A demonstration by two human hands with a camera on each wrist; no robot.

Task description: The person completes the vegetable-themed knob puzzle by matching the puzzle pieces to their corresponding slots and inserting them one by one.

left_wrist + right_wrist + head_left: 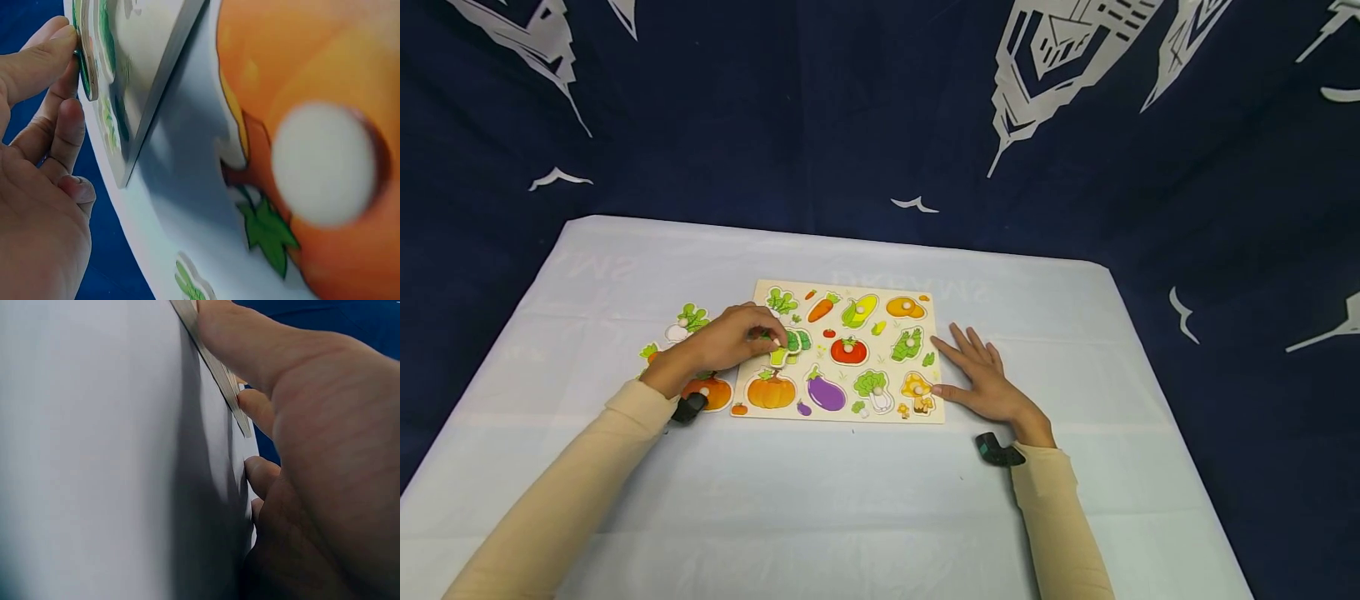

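Observation:
My left hand (737, 337) pinches a broccoli puzzle piece (779, 357) between thumb and fingers. The piece is just over the left part of a wooden vegetable puzzle board (838, 418), partly covering a printed broccoli shape. In the left wrist view the broccoli piece (89, 56) shows edge-on, tilted above the board. My right hand (988, 386) is spread at the board's right edge, its thumb by the mushroom piece (917, 387). In the right wrist view, the thumb and a fingertip touch the board's edge (215, 369).
Left of the board lie a knobbed pumpkin piece (718, 394), a radish-like white piece (677, 332) and another piece partly hidden by my left arm. Knobbed tomato (848, 352) and corn (860, 312) pieces sit on the board. A white cloth (850, 517) covers the table.

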